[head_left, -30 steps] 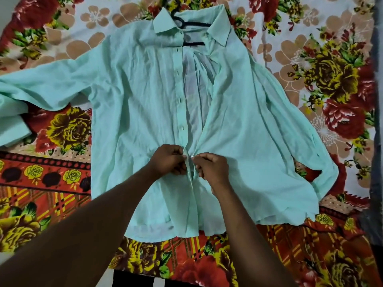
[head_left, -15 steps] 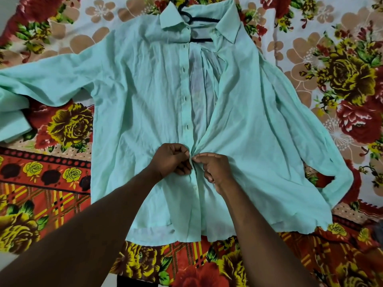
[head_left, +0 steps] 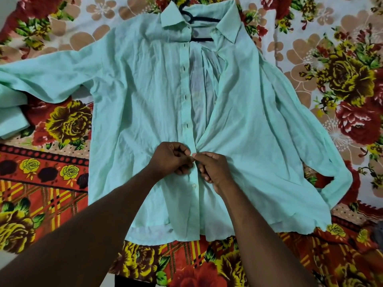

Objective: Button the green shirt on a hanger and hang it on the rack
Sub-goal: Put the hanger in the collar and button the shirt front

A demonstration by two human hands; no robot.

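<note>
**Pinching the placket: two hands on one green shirt**

Reaching in from the bottom edge, two bare forearms meet at the shirt front. Left hand (head_left: 171,159) curled tight, fingertips pinching the buttonhole strip. Right hand (head_left: 213,168) curled the same way, thumb and forefinger pinching the opposite edge; fingertips of both hands touch at the placket. Whether a button sits between them cannot be told, fingers cover it.

One green shirt (head_left: 248,131) lies flat and face up on a floral bedsheet (head_left: 62,183), hem nearest, collar farthest. One closed button (head_left: 194,185) shows just below the hands. Above the hands the front gapes open; four empty buttonholes counted up the left strip, plus one more at the strip (head_left: 187,125) with something pale in it, unclear. Two sleeves: left one spread out past the frame edge, right one bent back along the side.

One black hanger (head_left: 204,39) inside the collar, hook poking out at the top edge. Nothing lies on the shirt but the hands.
</note>
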